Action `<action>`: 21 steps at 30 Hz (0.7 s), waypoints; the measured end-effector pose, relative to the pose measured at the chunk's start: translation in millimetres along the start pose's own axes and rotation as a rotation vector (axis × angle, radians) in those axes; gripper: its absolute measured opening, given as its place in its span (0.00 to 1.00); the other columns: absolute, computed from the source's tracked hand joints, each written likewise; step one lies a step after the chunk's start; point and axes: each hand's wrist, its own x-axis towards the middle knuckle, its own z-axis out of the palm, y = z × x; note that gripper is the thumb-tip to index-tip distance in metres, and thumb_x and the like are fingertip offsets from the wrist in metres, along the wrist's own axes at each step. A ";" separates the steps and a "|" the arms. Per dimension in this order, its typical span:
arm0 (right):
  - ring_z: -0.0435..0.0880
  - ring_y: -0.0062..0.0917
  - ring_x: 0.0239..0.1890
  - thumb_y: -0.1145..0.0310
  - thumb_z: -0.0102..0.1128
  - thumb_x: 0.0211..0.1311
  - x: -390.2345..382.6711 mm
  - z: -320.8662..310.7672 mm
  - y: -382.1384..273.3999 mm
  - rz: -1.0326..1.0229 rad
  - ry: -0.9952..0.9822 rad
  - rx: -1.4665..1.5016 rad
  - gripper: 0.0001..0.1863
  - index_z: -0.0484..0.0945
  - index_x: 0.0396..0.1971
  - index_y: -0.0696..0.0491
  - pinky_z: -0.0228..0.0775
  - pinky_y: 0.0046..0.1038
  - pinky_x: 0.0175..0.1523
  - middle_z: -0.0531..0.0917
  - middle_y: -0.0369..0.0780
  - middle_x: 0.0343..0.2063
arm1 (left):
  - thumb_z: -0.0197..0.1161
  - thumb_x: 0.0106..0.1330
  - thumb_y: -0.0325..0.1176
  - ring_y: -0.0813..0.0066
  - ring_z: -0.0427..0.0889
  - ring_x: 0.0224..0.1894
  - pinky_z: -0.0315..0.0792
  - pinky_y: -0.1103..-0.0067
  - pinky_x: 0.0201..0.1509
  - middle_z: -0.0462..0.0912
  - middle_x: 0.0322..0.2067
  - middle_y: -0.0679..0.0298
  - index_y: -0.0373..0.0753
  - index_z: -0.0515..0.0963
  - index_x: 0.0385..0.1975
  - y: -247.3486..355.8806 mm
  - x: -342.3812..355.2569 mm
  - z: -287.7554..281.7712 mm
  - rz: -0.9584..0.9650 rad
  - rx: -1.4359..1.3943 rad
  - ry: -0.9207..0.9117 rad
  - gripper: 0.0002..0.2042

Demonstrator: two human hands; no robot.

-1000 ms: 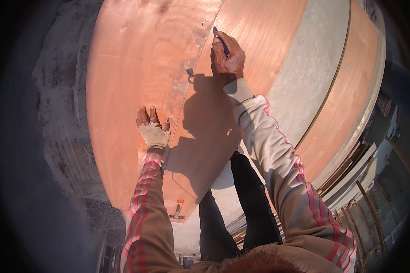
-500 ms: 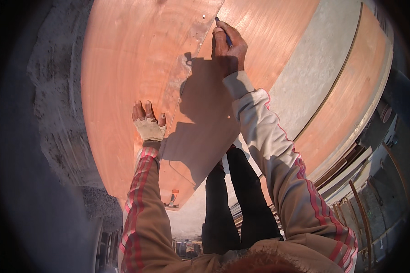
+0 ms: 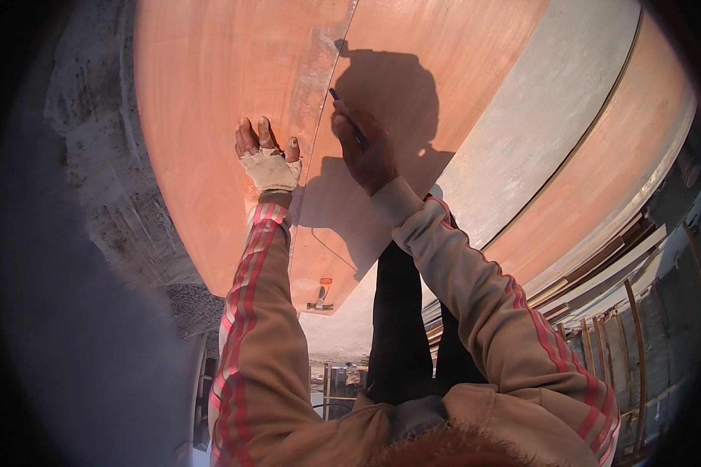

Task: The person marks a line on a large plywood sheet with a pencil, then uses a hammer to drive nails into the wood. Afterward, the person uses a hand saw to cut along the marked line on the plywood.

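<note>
My right hand (image 3: 368, 156) is closed around a slim dark blue pen (image 3: 334, 94). Its upper end points toward the seam between two reddish-brown plywood sheets; whether it touches the wood I cannot tell. To the left of the seam, my left hand (image 3: 269, 159) rests open on the left sheet (image 3: 199, 132), fingers apart, in a pale fingerless glove (image 3: 270, 169). The right sheet (image 3: 475, 54) lies under my right hand. A hammer (image 3: 320, 296) with an orange-and-grey handle lies near the plywood's close edge.
A grey strip of surface (image 3: 553, 117) and another plywood piece (image 3: 600, 187) lie to the right. Rough grey ground (image 3: 101, 140) borders the left side. Lengths of timber (image 3: 600, 272) are stacked at the lower right. My head's shadow falls on the right sheet.
My right hand has moved down along the seam toward me with the pen, into the shadow. My left hand appears slightly farther up in the picture, still flat on the wood. The view has shifted.
</note>
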 end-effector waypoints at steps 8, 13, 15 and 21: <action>0.86 0.25 0.40 0.69 0.60 0.73 -27.1 15.4 20.1 -0.028 -0.021 0.030 0.12 0.83 0.48 0.61 0.78 0.26 0.47 0.87 0.43 0.37 | 0.60 0.68 0.53 0.33 0.59 0.72 0.55 0.44 0.72 0.56 0.74 0.41 0.45 0.59 0.76 -6.2 -3.2 -1.9 0.002 0.019 -0.016 0.38; 0.82 0.17 0.32 0.68 0.58 0.73 46.0 -7.9 12.5 0.203 -0.192 0.251 0.12 0.83 0.44 0.62 0.77 0.21 0.39 0.84 0.36 0.30 | 0.60 0.68 0.53 0.33 0.59 0.72 0.55 0.43 0.72 0.57 0.73 0.41 0.45 0.59 0.76 -6.5 -3.2 -0.1 -0.014 0.020 -0.008 0.38; 0.81 0.16 0.30 0.67 0.59 0.72 87.0 -19.7 12.3 0.138 -0.227 0.186 0.12 0.84 0.42 0.62 0.76 0.21 0.38 0.84 0.35 0.29 | 0.60 0.68 0.53 0.33 0.59 0.72 0.55 0.43 0.72 0.58 0.73 0.41 0.45 0.59 0.75 -5.8 -1.0 -0.9 -0.006 0.019 -0.004 0.38; 0.81 0.15 0.32 0.67 0.60 0.72 166.5 -39.4 -21.8 0.072 -0.190 -0.186 0.11 0.84 0.40 0.60 0.76 0.21 0.39 0.84 0.33 0.28 | 0.60 0.68 0.52 0.33 0.59 0.72 0.56 0.44 0.72 0.58 0.73 0.42 0.45 0.59 0.75 -6.5 -3.0 2.3 -0.006 0.021 0.012 0.37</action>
